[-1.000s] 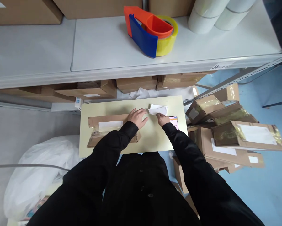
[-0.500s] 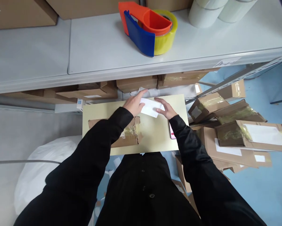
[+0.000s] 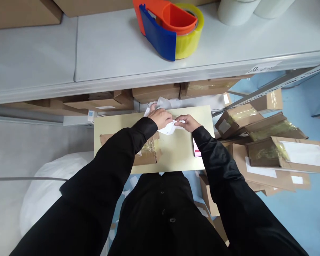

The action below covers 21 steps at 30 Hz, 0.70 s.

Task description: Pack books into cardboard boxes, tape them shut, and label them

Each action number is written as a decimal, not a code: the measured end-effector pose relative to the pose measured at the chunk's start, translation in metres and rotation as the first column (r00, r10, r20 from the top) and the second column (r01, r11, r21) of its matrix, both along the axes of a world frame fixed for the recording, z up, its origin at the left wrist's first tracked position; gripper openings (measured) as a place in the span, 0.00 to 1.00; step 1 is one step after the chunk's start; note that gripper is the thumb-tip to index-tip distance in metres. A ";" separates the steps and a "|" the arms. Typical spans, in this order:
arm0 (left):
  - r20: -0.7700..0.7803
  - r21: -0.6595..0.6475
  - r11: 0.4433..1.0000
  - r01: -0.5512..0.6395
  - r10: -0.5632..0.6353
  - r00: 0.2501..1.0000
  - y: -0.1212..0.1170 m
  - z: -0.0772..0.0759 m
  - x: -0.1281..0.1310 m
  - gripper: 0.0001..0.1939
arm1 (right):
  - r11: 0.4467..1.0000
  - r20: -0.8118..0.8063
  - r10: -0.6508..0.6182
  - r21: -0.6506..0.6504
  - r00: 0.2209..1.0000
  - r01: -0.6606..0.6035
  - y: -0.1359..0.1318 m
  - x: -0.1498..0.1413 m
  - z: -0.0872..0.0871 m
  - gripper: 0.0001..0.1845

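Note:
Over the far half of a pale yellow board [image 3: 178, 153], both hands grip a white paper slip [image 3: 167, 129]. My left hand [image 3: 160, 118] is closed on its left part, knuckles up, covering much of it. At the slip's right side, my right hand [image 3: 188, 123] pinches the paper between thumb and fingers. The paper looks bent or crumpled between the two hands. A torn, taped cardboard box [image 3: 146, 158] lies on the board, partly under my left sleeve. By my right cuff lies a phone [image 3: 197, 148] with a lit screen, partly covered.
A grey shelf [image 3: 106, 53] crosses ahead, carrying an orange and blue tape dispenser [image 3: 160, 35] and white rolls [image 3: 236, 12]. Cardboard boxes [image 3: 263, 153] are piled at the right. More boxes [image 3: 156, 93] sit under the shelf. A white sack [image 3: 47, 167] stands at the left.
My left hand has turned over the slip and moved slightly right. My right hand has closed into a pinch. The slip, flat before, is now bent and mostly covered.

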<state>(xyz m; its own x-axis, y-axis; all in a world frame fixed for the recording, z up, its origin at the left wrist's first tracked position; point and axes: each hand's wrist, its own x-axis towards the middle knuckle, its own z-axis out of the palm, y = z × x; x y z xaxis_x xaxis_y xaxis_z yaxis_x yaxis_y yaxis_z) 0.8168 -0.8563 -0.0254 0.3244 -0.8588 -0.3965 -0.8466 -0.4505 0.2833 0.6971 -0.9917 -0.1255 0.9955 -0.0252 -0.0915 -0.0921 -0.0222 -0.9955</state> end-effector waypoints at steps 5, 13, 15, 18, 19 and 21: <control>0.007 0.073 0.994 -0.080 0.080 0.997 -0.002 -0.001 0.000 0.14 | 1.000 -0.007 -0.017 -0.004 1.000 0.017 -0.001 -0.003 -0.002 0.24; -0.027 0.048 0.984 -0.173 0.174 0.984 -0.002 -0.008 0.002 0.15 | 0.999 -0.018 -0.040 -0.011 0.999 0.040 -0.001 -0.002 -0.003 0.25; -0.025 0.042 0.983 -0.181 0.182 0.983 -0.001 -0.009 0.002 0.15 | 0.999 -0.017 -0.041 -0.019 0.999 0.041 -0.001 -0.001 -0.004 0.25; -0.014 0.040 0.980 -0.197 0.198 0.980 -0.001 -0.011 0.001 0.15 | 0.998 -0.003 -0.041 -0.040 0.999 0.040 -0.001 0.001 -0.005 0.24; -0.016 0.040 0.978 -0.203 0.203 0.979 -0.001 -0.011 0.001 0.15 | 0.998 0.003 -0.039 -0.050 0.999 0.039 -0.001 0.002 -0.004 0.24; -0.018 0.033 0.972 -0.231 0.232 0.973 0.000 -0.012 0.005 0.14 | 0.997 0.010 -0.041 -0.068 0.999 0.042 -0.003 0.000 -0.005 0.22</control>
<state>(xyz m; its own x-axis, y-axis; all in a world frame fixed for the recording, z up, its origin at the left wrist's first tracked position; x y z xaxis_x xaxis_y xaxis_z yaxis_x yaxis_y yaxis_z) 0.8213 -0.8558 -0.0370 0.5044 -0.7486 -0.4304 -0.7120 -0.6425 0.2831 0.6976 -0.9951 -0.1304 0.9942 -0.0723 -0.0798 -0.0859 -0.0868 -0.9925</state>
